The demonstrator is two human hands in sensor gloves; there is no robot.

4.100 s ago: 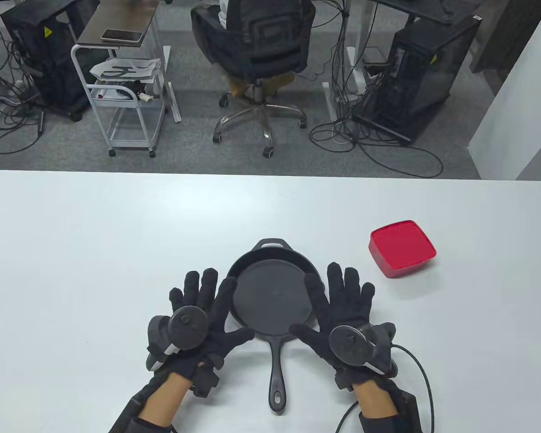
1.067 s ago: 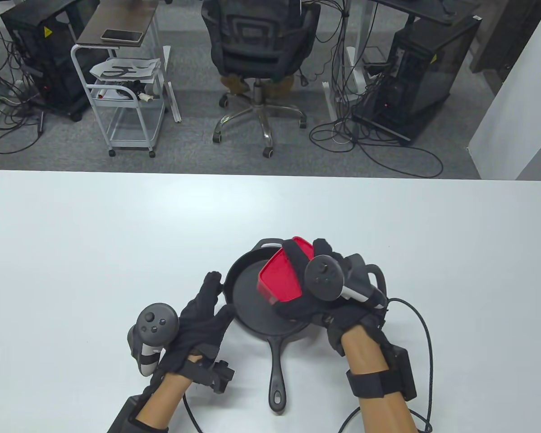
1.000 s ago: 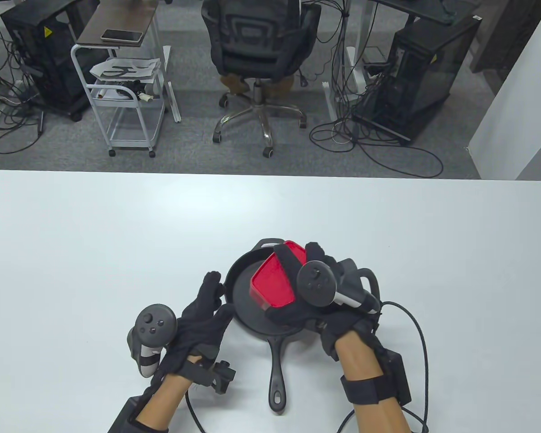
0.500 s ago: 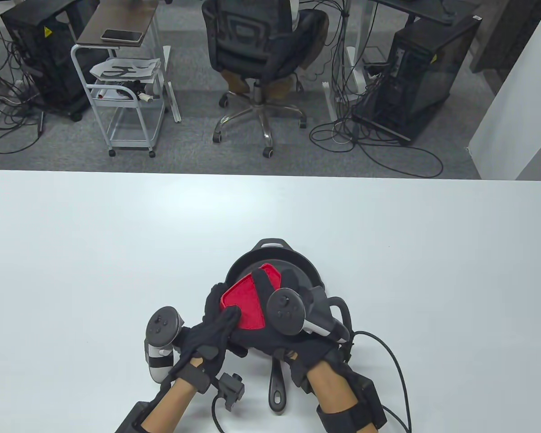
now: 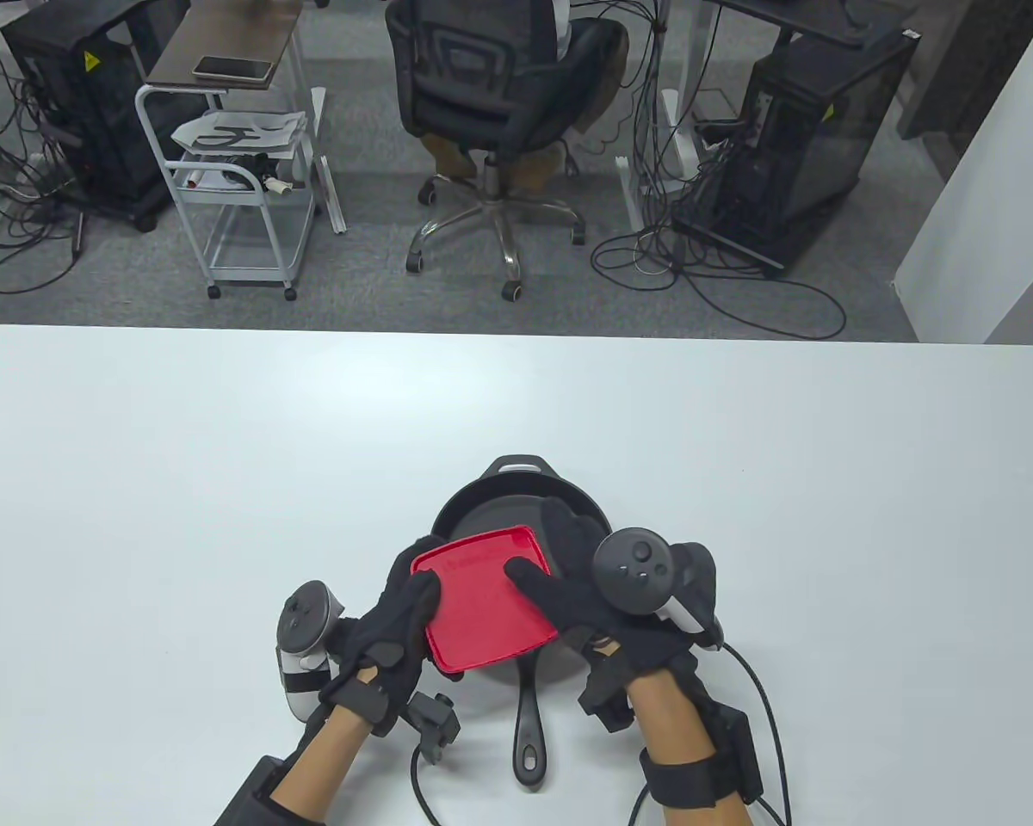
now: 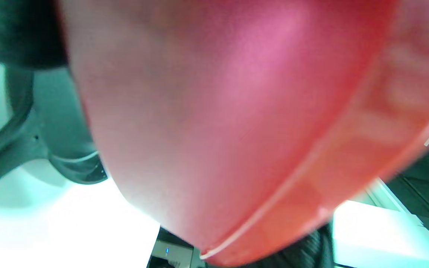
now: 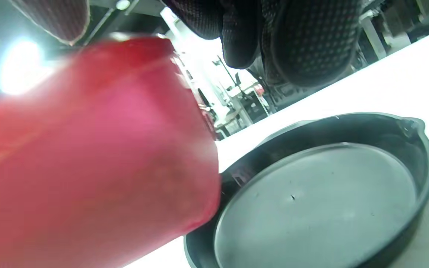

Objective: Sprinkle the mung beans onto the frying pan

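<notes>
Red lidded plastic container point(image 5: 486, 598) was held above the near-left part of the black cast-iron frying pan point(image 5: 516, 503), lid side up in the table view, roughly level, tilted slightly. Lid was on; mung beans not visible in any view. Left hand point(image 5: 387, 624) gripped the container's left edge, thumb lying on the lid near the left corner, fingers wrapped under and behind the edge. Right hand point(image 5: 598, 598) gripped the right side, thumb flat on the lid, other fingers going past the far right corner. So 2 hands held 1 container.

Frying pan sat on the white table point(image 5: 181, 473), long handle point(image 5: 529, 723) pointing toward the person, small helper handle on the far rim. Right wrist view showed the pan point(image 7: 318, 193) interior bare and grey, with the container's red body point(image 7: 88, 163) blurred, close to the lens and over the pan's rim; gloved fingertips point(image 7: 311, 41) hung in from the top. Left wrist view was almost filled by the red container point(image 6: 237, 123), blurred, a pale seam line near its lower edge; part of the pan's handle or rim showed dark at left, too blurred to tell which.

Beyond the table: office chair point(image 5: 499, 95) with someone seated, white cart point(image 5: 241, 172) holding a phone point(image 5: 232, 67), 2 black PC cases, cables on the grey floor.
</notes>
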